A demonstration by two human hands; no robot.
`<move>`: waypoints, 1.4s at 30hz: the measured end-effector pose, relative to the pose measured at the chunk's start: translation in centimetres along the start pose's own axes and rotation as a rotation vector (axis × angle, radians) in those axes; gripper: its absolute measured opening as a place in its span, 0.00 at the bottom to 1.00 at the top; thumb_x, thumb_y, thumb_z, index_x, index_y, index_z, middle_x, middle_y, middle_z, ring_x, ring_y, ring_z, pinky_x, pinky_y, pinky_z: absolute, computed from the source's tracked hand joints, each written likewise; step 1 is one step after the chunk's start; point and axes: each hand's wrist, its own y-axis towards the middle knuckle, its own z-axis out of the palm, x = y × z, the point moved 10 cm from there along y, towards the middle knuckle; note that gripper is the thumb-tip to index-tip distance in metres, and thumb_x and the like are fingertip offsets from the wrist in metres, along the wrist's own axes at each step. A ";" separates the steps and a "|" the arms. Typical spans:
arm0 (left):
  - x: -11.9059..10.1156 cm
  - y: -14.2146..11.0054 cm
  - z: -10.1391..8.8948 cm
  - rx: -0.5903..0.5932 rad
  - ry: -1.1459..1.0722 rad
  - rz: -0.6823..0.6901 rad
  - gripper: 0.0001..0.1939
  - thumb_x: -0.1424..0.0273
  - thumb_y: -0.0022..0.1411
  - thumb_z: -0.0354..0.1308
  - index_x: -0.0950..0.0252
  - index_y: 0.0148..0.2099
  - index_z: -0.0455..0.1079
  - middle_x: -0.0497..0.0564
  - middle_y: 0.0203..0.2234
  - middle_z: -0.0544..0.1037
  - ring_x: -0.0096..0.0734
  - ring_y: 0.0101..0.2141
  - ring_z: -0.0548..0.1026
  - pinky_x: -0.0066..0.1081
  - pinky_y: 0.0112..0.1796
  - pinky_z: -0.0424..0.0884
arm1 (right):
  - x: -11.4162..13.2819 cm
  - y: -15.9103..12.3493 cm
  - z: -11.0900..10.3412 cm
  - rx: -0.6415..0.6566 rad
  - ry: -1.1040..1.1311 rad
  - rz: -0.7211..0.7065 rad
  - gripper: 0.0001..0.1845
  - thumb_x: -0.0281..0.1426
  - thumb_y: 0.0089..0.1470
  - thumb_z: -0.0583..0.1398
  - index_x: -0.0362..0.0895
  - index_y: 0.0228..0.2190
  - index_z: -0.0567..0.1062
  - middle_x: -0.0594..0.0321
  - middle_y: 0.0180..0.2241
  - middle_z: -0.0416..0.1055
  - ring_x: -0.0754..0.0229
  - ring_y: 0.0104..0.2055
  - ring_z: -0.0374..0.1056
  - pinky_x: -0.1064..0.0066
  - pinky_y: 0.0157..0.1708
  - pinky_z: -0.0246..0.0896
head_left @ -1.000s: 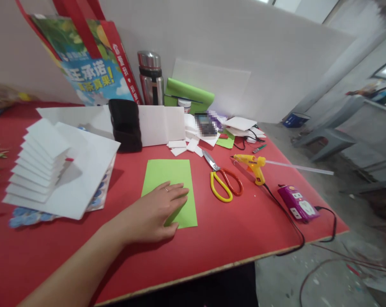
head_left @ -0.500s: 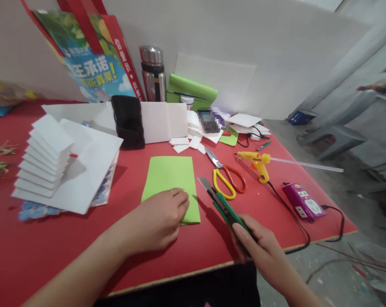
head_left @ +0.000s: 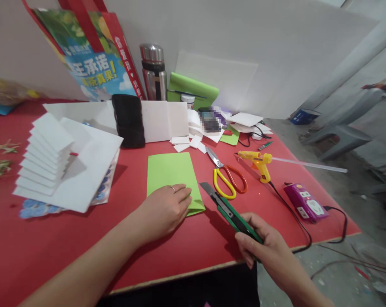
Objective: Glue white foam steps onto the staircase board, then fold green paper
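A folded sheet of light green paper point(head_left: 169, 170) lies on the red tabletop in front of me. My left hand point(head_left: 167, 209) rests flat on its lower part, with the fingers stretched to the right and a ring on one of them. Near the fingertips the sheet's lower right corner lifts slightly, showing the fold. In my right hand point(head_left: 263, 236) is a green utility knife point(head_left: 229, 212), its blade out and pointing up and left. The blade tip is just right of the paper, apart from it. Scissors point(head_left: 223, 172) with one yellow and one red handle lie beyond the knife.
To the right are a yellow glue gun point(head_left: 258, 161) with a glue stick and a purple power socket point(head_left: 304, 202). Fanned white boards point(head_left: 46, 157) are at left. Behind stand a black case point(head_left: 129, 121), a steel flask point(head_left: 154, 72) and a shopping bag point(head_left: 90, 59).
The green paper has turned slightly and shifted up, its lower right corner lifting. My left fingers have straightened out. My right hand has moved a little right and down with the knife.
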 end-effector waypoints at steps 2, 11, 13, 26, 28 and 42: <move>0.4 0.1 0.3 -0.009 0.038 -0.036 0.18 0.75 0.75 0.47 0.74 0.53 0.78 0.68 0.51 0.82 0.52 0.51 0.80 0.48 0.48 0.78 | 0.0 0.0 -0.1 0.001 0.031 -0.004 0.21 0.50 0.60 0.66 0.46 0.39 0.72 0.68 0.26 0.72 0.69 0.18 0.61 0.74 0.22 0.58; 1.6 0.6 0.4 0.058 -0.002 -0.165 0.16 0.71 0.74 0.50 0.70 0.52 0.77 0.64 0.55 0.80 0.52 0.49 0.77 0.48 0.46 0.77 | 4.8 -1.9 -0.4 0.017 -0.687 -0.525 0.20 0.39 0.71 0.56 0.50 0.58 0.77 0.56 0.47 0.81 0.55 0.49 0.78 0.69 0.48 0.75; 1.7 0.6 0.8 0.092 -0.012 -0.187 0.16 0.71 0.73 0.50 0.70 0.54 0.76 0.65 0.56 0.79 0.53 0.51 0.76 0.49 0.47 0.77 | 5.6 -3.2 0.0 -0.003 -0.830 -0.648 0.22 0.36 0.71 0.56 0.52 0.63 0.73 0.56 0.48 0.81 0.56 0.49 0.79 0.71 0.47 0.76; 1.4 0.4 0.3 0.111 -0.054 -0.250 0.24 0.64 0.68 0.55 0.72 0.60 0.74 0.67 0.60 0.76 0.58 0.55 0.72 0.53 0.50 0.74 | 5.4 -5.4 2.8 -0.178 -1.300 -0.865 0.24 0.33 0.73 0.53 0.41 0.65 0.69 0.55 0.36 0.72 0.56 0.30 0.75 0.67 0.28 0.75; 1.7 0.4 0.0 0.082 -0.099 -0.269 0.26 0.54 0.69 0.56 0.70 0.56 0.76 0.66 0.57 0.77 0.58 0.54 0.72 0.54 0.51 0.73 | 5.0 -5.2 2.9 -0.187 -1.327 -0.865 0.24 0.33 0.73 0.53 0.41 0.66 0.69 0.54 0.36 0.71 0.56 0.31 0.75 0.66 0.28 0.75; 4.0 0.4 5.0 0.171 -0.018 -0.404 0.34 0.55 0.78 0.39 0.68 0.77 0.54 0.58 0.77 0.51 0.51 0.76 0.46 0.55 0.72 0.46 | 4.0 -5.1 3.5 -0.196 -1.445 -0.899 0.26 0.32 0.74 0.49 0.41 0.68 0.65 0.59 0.33 0.68 0.60 0.25 0.72 0.72 0.20 0.63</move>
